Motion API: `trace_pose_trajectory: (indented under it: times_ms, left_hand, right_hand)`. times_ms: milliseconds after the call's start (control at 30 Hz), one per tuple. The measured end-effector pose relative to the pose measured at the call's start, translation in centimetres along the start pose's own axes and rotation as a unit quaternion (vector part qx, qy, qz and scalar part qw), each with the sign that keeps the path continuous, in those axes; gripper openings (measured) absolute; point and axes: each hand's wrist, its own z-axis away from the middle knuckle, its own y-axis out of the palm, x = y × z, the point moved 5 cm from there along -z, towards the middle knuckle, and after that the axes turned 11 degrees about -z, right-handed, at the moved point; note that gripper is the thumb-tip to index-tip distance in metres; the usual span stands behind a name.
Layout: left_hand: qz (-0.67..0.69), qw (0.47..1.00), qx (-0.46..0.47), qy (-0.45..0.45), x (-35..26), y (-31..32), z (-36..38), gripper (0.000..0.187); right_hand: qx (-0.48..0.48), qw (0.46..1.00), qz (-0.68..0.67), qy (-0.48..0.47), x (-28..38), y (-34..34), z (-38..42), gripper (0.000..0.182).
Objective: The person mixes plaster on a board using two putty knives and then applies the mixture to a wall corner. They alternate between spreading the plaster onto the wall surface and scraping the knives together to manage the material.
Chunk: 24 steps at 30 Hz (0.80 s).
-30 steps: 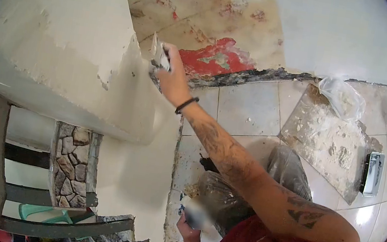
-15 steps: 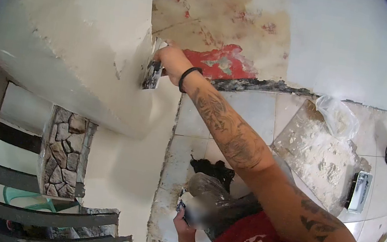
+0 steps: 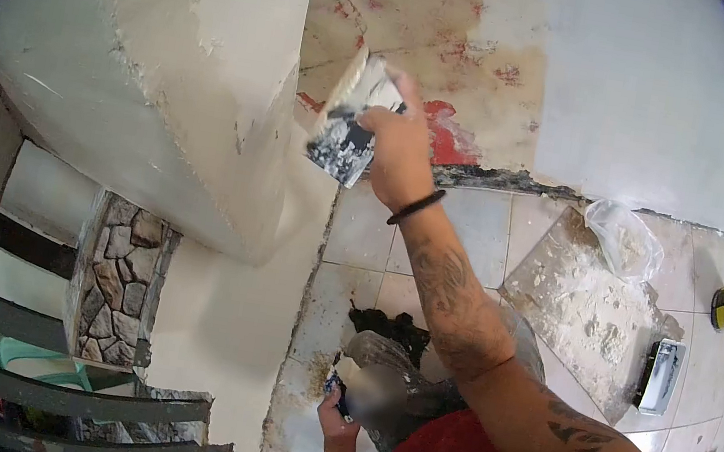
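Patchy walls [image 3: 626,88] meet a tiled floor [image 3: 464,232] around a red patch [image 3: 456,144]. Just left of that patch, the right hand [image 3: 400,146] pinches a wide trowel [image 3: 347,135] between thumb and fingers, across its dark middle. It looks light, thin and slightly springy, probably slick where pale paste [image 3: 377,90] coats it; the dark middle should give the surest hold. Well below the patch, the left hand [image 3: 337,421] curls around a smeared tool [image 3: 345,383], partly blurred. Lower right of the patch lies a powdery board [image 3: 590,330].
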Motion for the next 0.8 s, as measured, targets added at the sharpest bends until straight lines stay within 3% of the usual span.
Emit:
trace_pose_trajectory:
  times_ms: [67,133,233,467,567,667,800]
  left_hand:
    - [0.021,1.0,-0.002,0.001,-0.2,0.6,-0.1,0.036]
    - [0.025,1.0,-0.018,0.0,-0.3,0.7,0.3,0.036]
    - [0.013,0.999,-0.042,-0.001,-0.2,0.8,0.5,0.035]
    - [-0.003,0.999,-0.045,0.012,0.6,-1.4,0.3,0.032]
    - [0.0,0.999,-0.036,0.002,0.9,-1.1,0.2,0.031]
    - [0.001,0.999,-0.043,-0.006,0.9,-0.1,-0.3,0.033]
    - [-0.007,0.997,-0.072,-0.023,0.9,0.0,-0.6,0.03]
  right_hand:
    - [-0.053,0.993,-0.023,0.1,-4.3,-1.8,-0.8,0.05]
    - [-0.021,0.981,-0.049,0.188,-9.9,-2.5,-2.3,0.046]
    - [-0.024,0.973,-0.028,0.229,-10.4,0.3,-2.0,0.042]
    - [0.022,0.987,0.12,0.109,-3.8,4.6,-2.7,0.042]
    - [0.038,0.993,0.11,0.023,0.2,5.8,-1.9,0.046]
    - [0.087,0.994,-0.067,0.021,2.6,4.1,-0.7,0.051]
    - [-0.012,0.997,-0.063,0.033,-0.5,-0.8,-1.4,0.051]
